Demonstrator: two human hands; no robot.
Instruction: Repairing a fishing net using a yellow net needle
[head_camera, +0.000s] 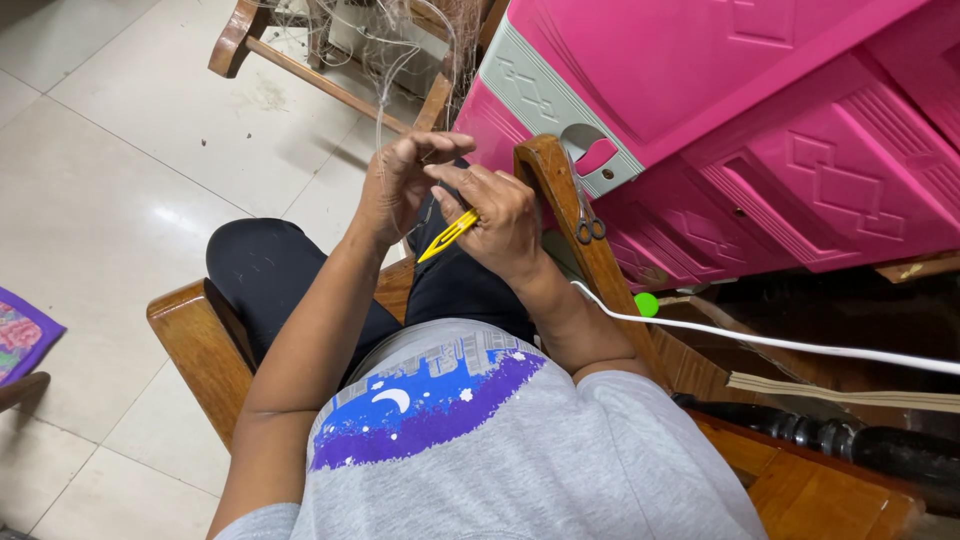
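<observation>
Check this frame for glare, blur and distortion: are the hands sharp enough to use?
Head view: even indoor light; soft glare on the floor tiles. The left hand, right hand and yellow tool are sharp, the thin threads faint. Wide-lens bending tilts the pink cabinet.

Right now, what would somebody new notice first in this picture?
Probably the big pink plastic cabinet filling the upper right. Next, at centre, the two hands meet over the lap: the right hand holds a small yellow tool, while the left hand pinches something too fine to make out. A pair of scissors hangs at the wooden chair arm beside them.
</observation>
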